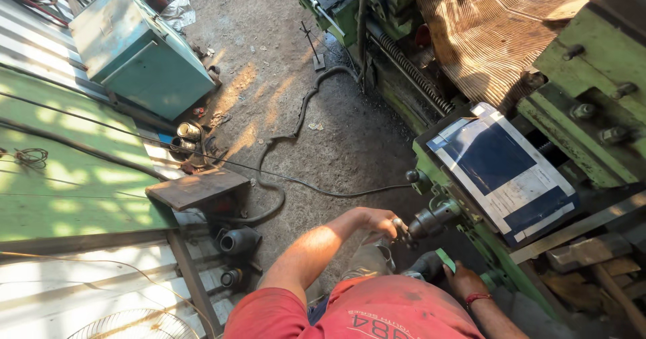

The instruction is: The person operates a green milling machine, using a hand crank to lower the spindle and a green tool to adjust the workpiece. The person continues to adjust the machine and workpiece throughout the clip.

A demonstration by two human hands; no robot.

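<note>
I stand at a green lathe (592,96) and see my red shirt at the bottom of the head view. My left hand (378,223) is stretched forward and closed around a dark metal crank handle (431,219) on the lathe's carriage. My right hand (465,282), with a red thread at the wrist, sits lower and closer to me against the machine's front. Its fingers pinch a small green flat piece (445,259), beside a dark round knob (422,265). Part of that hand is hidden by my shirt.
A blue and white sheet (506,171) lies on the carriage, with a brown ribbed mat (484,36) behind. A black hose (296,127) snakes over the dirt floor. At left stand a teal metal box (138,53), a green bench (67,184), a wooden board (196,187) and dark cylinders (237,241).
</note>
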